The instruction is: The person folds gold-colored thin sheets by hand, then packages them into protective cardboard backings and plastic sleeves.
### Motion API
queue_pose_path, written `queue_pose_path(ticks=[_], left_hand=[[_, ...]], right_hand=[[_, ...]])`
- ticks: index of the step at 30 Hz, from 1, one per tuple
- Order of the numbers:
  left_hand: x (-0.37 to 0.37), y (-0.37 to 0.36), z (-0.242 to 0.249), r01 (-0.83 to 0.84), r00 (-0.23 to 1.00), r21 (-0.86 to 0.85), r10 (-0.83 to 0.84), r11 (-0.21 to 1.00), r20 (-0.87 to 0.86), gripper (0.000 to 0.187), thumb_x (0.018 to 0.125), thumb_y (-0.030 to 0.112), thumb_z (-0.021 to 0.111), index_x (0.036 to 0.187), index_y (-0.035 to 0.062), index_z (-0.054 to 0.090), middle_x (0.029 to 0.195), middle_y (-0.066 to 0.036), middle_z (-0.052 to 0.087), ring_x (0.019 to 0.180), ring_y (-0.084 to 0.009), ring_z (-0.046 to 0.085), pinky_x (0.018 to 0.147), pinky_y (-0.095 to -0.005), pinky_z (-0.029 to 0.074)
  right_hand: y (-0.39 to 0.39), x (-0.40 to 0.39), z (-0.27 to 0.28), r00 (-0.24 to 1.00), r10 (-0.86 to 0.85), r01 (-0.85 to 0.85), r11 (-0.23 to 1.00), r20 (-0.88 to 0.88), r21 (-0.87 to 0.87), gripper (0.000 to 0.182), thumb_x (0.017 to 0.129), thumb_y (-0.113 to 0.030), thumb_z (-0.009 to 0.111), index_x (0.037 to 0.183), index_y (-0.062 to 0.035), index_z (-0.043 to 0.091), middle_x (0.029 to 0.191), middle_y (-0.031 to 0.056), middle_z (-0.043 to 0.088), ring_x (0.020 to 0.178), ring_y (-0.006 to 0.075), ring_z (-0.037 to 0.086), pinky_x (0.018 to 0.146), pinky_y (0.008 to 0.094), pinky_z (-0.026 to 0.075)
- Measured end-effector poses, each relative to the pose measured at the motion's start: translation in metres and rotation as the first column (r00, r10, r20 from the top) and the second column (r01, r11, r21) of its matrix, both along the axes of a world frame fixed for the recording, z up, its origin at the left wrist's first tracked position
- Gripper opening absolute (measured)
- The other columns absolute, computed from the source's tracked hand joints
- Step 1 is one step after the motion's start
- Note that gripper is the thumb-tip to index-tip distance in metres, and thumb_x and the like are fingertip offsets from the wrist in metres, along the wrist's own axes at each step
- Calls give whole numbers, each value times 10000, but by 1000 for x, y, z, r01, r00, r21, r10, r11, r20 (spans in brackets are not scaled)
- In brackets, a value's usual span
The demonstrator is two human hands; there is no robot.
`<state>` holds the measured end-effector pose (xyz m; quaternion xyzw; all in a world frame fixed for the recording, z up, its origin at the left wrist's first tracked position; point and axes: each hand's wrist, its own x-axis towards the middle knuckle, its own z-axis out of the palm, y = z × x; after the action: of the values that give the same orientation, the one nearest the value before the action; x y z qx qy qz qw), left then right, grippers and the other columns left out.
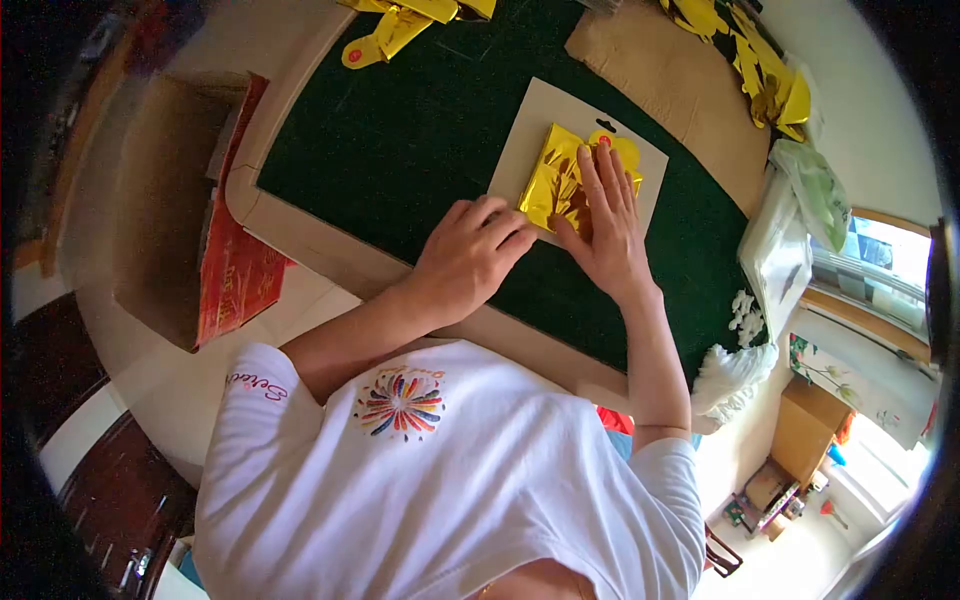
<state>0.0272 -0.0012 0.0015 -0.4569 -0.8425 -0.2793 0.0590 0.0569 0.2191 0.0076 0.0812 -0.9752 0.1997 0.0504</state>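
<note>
A folded piece of shiny gold foil [541, 187] lies on a beige backing card [535, 108] with a dark hanging slot at its top. A rounded foil tab with a red spot shows near the slot. My right hand [612, 225] lies flat over the foil, fingers stretched out and thumb apart, covering its right part. At the foil's lower left corner is my left hand [475, 252], its fingers curled with the tips against the edge. Its thumb is mostly hidden. The card rests on a dark green table surface [400, 130].
More gold foil pieces [400, 35] lie at the table's far edge, others [770, 85] at the far right. Brown cardboard [670, 75] covers the back right. White plastic bags [780, 255] hang along the right edge. An open red-sided carton [240, 265] stands left of the table.
</note>
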Motion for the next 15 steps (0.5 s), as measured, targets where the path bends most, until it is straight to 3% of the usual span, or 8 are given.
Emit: queue_pose_path(ticks=[5, 7, 11, 14, 15], left_hand=[[-10, 13, 0, -8, 997, 53, 12, 999, -76, 247, 852, 123, 609, 1078, 36, 654, 1157, -70, 597, 1120, -230, 532, 951, -384, 438], [-6, 11, -3, 9, 998, -43, -11, 999, -59, 238, 843, 119, 619, 1057, 23, 655, 1173, -78, 597, 1139, -239, 528, 979, -398, 425], [-2, 10, -1, -12, 994, -51, 6, 999, -105, 191, 840, 122, 625, 997, 17, 652, 1129, -83, 603, 1108, -238, 538, 970, -406, 431], [-14, 12, 0, 28, 999, 13, -27, 1000, -28, 129, 856, 127, 637, 948, 37, 640, 1063, -85, 606, 1070, -252, 546, 931, -407, 452], [-21, 14, 5, -59, 996, 34, 57, 998, 62, 106, 862, 121, 643, 933, 44, 630, 1032, -88, 606, 1046, -256, 552, 904, -398, 463]], right_hand=[[0, 0, -1, 1000, 1, -2, 999, -21, -47, 816, 829, -232, 696, 1520, -87, 288, 1573, 195, 242, 1470, 340, 210, 1184, 478, 188], [1, 0, -1, 1000, -2, 1, 999, -16, -53, 828, 822, -227, 706, 1521, -88, 285, 1575, 190, 241, 1471, 336, 208, 1185, 475, 189], [0, 3, -1, 1000, 9, -9, 998, 0, -66, 873, 797, -213, 732, 1528, -103, 268, 1584, 171, 228, 1476, 321, 197, 1191, 470, 182], [2, 3, -3, 1000, 6, -5, 997, 8, -83, 894, 787, -209, 743, 1533, -115, 260, 1590, 158, 219, 1479, 312, 188, 1195, 465, 173], [1, 3, -3, 1000, 5, -4, 996, 13, -90, 900, 784, -207, 747, 1534, -120, 257, 1593, 153, 214, 1481, 309, 183, 1197, 462, 169]])
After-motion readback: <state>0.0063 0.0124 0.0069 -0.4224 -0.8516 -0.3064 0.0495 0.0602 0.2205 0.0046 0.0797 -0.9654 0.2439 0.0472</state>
